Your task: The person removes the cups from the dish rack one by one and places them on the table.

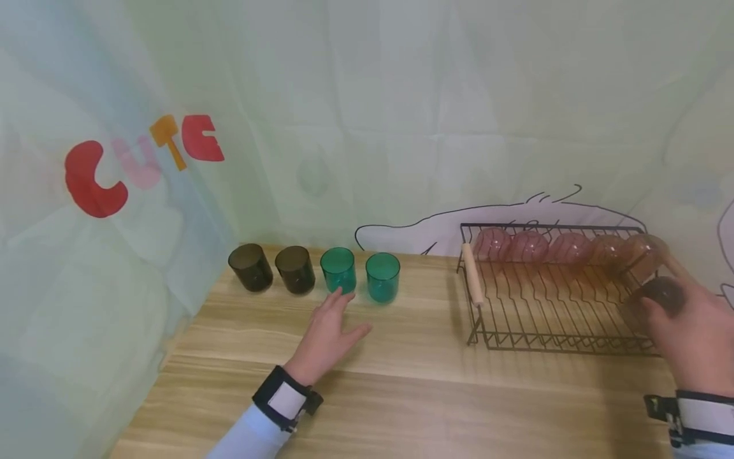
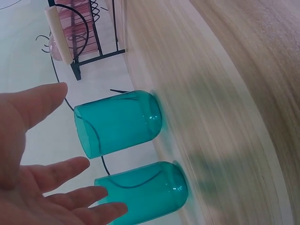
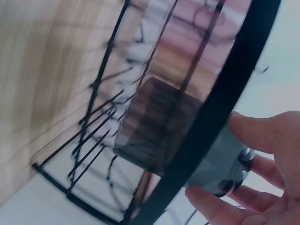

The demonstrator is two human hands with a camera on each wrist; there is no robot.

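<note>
A smoky grey glass (image 3: 157, 124) is gripped near its base by my right hand (image 1: 696, 331), mouth facing down into the front right of the black wire rack (image 3: 70, 197). A rack bar crosses in front of it in the right wrist view. My left hand (image 1: 328, 335) hovers over the table with fingers spread, holding nothing. Just beyond its fingertips stand two teal glasses, the left one (image 1: 338, 269) and the right one (image 1: 383, 277); whether a fingertip touches the left one, I cannot tell. Two dark glasses, one (image 1: 295, 270) and another (image 1: 250, 268), stand upright further left.
Along the rack's back row sit several upturned glasses, pink (image 1: 530, 246) to the left and amber (image 1: 606, 250) to the right. A wooden handle (image 1: 473, 274) is on the rack's left end. A printed cloth (image 1: 390, 127) hangs behind the wooden table (image 1: 413, 395).
</note>
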